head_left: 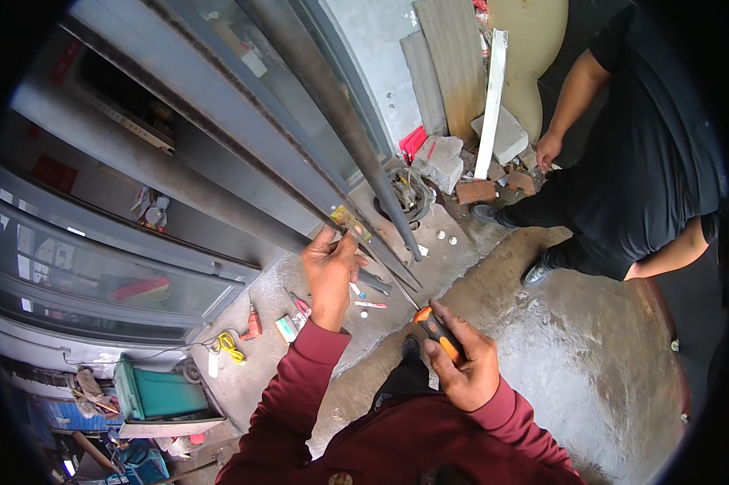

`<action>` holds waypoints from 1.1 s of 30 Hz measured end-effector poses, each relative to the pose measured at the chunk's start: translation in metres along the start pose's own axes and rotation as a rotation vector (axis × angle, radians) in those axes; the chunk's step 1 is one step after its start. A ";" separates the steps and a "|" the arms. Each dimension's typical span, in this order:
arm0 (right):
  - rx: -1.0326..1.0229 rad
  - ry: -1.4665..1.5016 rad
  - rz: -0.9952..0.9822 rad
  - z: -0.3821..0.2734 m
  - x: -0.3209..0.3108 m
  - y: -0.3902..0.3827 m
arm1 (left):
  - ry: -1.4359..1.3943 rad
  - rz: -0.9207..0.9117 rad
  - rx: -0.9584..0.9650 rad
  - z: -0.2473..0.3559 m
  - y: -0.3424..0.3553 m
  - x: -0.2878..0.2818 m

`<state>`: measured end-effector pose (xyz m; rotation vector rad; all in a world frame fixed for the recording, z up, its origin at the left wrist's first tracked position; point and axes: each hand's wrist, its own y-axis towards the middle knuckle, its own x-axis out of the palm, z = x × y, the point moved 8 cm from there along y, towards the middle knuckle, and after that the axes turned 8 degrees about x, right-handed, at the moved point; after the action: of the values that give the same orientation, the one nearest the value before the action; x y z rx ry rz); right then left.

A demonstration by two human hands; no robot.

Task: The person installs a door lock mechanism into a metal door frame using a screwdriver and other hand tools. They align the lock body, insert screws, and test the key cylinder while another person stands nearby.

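Note:
My right hand [469,364] grips an orange-and-black screwdriver [440,333] by its handle. Its thin shaft points up and left toward the edge of a grey metal door [251,125]. On that edge sits a brass-coloured plate [348,220], next to the fingertips of my left hand [330,265]. The left fingers are closed together at the plate's near end; what they pinch, if anything, is hidden. A long dark round tube [332,105] runs beside the door edge.
On the floor lie a red power drill [252,325], a coiled yellow cord [231,346] and red-handled pliers [301,304]. A teal bin [166,394] stands lower left. Another person in black [623,153] stands at right. Bricks [476,191] and a bucket [413,194] are beyond the door.

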<state>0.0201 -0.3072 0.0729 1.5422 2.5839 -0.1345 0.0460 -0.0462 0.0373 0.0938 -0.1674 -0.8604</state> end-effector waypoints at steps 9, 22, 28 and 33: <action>0.040 -0.019 0.022 0.002 0.009 -0.003 | -0.045 -0.049 -0.060 -0.003 -0.003 0.003; -0.039 -0.284 0.104 -0.012 0.000 0.002 | -0.140 -0.212 -0.118 -0.008 -0.005 0.013; -0.063 -0.373 0.038 -0.026 -0.004 0.007 | -0.078 -0.213 -0.049 -0.007 -0.004 0.014; -0.069 -0.270 0.008 -0.029 -0.004 0.012 | -0.089 -0.179 -0.011 -0.011 -0.005 0.015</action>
<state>0.0309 -0.3007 0.1025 1.4025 2.3479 -0.2328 0.0540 -0.0603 0.0278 0.0604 -0.2401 -1.0445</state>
